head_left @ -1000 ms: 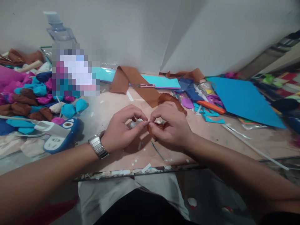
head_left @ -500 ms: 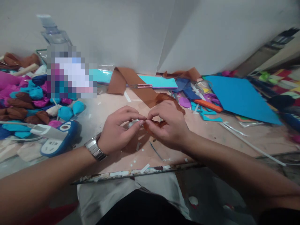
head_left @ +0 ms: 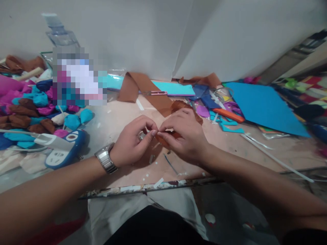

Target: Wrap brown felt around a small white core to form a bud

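Observation:
A long brown crepe paper strip (head_left: 150, 90) runs from the back of the table towards my hands, and its gathered, ruffled part (head_left: 182, 106) shows behind my right hand. Thumb and fingers of my right hand (head_left: 187, 136) pinch the strip, with a brown piece showing beneath them. My left hand (head_left: 135, 141) is closed in a pinch, thumb against forefinger, and its tips meet the right fingertips at the paper's edge. A pair of pink thread snips (head_left: 155, 93) lies on the strip.
Left: a blue and white power strip (head_left: 65, 149) with a charger, and a pile of coloured paper bundles (head_left: 33, 112). Behind it stand a clear bottle (head_left: 61, 35) and a blurred-out object. Right: an orange cutter (head_left: 228, 115), a blue sheet (head_left: 268, 107) and white sticks (head_left: 278, 158).
My left forefinger has bent more, and its thumb now points up at the pinch. The right hand keeps its hold on the brown paper. The view has shifted slightly.

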Motion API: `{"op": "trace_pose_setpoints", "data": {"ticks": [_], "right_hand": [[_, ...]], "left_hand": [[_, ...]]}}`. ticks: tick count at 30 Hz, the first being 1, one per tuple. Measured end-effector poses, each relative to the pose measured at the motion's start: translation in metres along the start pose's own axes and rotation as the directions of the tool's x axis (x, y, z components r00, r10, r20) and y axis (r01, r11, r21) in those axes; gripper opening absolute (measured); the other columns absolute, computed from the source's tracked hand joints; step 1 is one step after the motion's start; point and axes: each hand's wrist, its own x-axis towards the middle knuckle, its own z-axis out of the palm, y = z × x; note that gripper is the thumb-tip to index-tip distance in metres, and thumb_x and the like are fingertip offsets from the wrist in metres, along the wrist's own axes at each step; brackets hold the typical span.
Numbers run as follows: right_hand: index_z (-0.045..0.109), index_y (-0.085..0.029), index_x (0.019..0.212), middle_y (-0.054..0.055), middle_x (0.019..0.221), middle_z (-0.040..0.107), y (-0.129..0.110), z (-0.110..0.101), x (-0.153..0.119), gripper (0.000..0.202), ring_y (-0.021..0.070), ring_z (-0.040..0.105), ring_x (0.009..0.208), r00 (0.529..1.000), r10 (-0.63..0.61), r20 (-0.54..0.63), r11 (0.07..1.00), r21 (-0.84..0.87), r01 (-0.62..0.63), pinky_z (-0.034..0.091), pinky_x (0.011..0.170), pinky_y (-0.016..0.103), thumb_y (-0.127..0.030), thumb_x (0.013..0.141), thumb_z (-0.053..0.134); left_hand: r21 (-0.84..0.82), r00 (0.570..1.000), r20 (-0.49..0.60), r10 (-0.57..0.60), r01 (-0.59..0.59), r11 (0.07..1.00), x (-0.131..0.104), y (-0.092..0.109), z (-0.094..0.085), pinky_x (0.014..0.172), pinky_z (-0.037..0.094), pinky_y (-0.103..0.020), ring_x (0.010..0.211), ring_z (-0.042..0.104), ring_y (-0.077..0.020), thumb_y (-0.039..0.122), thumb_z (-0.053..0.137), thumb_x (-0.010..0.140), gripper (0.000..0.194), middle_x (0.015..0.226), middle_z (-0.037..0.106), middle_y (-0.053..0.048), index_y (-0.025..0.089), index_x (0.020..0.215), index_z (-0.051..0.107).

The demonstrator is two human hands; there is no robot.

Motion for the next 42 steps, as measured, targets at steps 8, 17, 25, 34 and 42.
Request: {"op": "trace_pose_setpoints", "data": {"ticks": [8, 17, 25, 34, 42], "right_hand": [[0.069, -0.025, 0.095, 0.000, 0.087, 0.075, -0.0025, -0.0010, 0.0010, 0.007, 0.0187, 0.063, 0.086, 1.000, -0.009, -0.010, 0.998, 0.056, 0.010, 0.037, 0.092, 0.041, -0.031, 0.098, 0.068], [0.064, -0.023, 0.093, 0.000, 0.087, 0.073, -0.0027, -0.0013, 0.0009, 0.006, 0.0185, 0.062, 0.083, 1.000, 0.015, -0.023, 0.995, 0.096, -0.012, 0.038, 0.093, 0.042, -0.026, 0.096, 0.067], [0.059, -0.023, 0.092, 0.001, 0.087, 0.070, -0.0038, -0.0019, -0.0005, 0.005, 0.0189, 0.060, 0.082, 1.000, 0.026, -0.016, 0.989, 0.144, -0.023, 0.041, 0.090, 0.041, -0.023, 0.095, 0.063], [0.058, -0.023, 0.094, 0.001, 0.089, 0.068, -0.0035, -0.0016, -0.0018, 0.004, 0.0193, 0.060, 0.086, 0.997, 0.060, -0.041, 0.983, 0.176, -0.052, 0.042, 0.086, 0.038, -0.024, 0.097, 0.061], [0.058, -0.022, 0.094, 0.002, 0.090, 0.067, -0.0041, -0.0014, -0.0027, 0.006, 0.0183, 0.059, 0.087, 0.996, 0.088, -0.024, 0.971, 0.223, -0.081, 0.041, 0.086, 0.037, -0.025, 0.099, 0.059]], "left_hand": [[-0.175, 0.993, 0.072, -0.093, 0.105, 0.979, -0.0007, -0.0015, 0.0031, 0.081, 0.048, -0.032, 0.088, 0.056, -0.0181, 0.035, 0.050, 0.105, 0.020, 0.095, 0.061, -0.006, 0.019, 0.096, 0.058], [-0.445, 0.950, 0.150, -0.272, 0.311, 0.840, -0.0002, -0.0004, 0.0026, 0.082, 0.053, -0.033, 0.090, 0.063, -0.0183, 0.038, 0.061, 0.098, 0.020, 0.100, 0.066, -0.006, 0.018, 0.101, 0.062], [-0.429, 0.969, 0.104, -0.226, 0.249, 0.868, -0.0015, -0.0043, 0.0081, 0.080, 0.055, -0.029, 0.090, 0.064, -0.0160, 0.021, 0.069, 0.089, 0.016, 0.101, 0.064, -0.005, 0.019, 0.102, 0.060], [-0.341, 0.984, 0.032, -0.173, 0.173, 0.924, -0.0035, -0.0080, 0.0055, 0.086, 0.054, -0.031, 0.097, 0.064, -0.0175, 0.017, 0.067, 0.089, 0.021, 0.106, 0.065, -0.006, 0.020, 0.109, 0.062], [-0.524, 0.968, -0.029, -0.248, 0.197, 0.829, 0.0034, -0.0079, 0.0027, 0.079, 0.053, -0.025, 0.087, 0.062, -0.0132, 0.023, 0.069, 0.093, 0.011, 0.096, 0.064, -0.003, 0.018, 0.103, 0.065]]}}
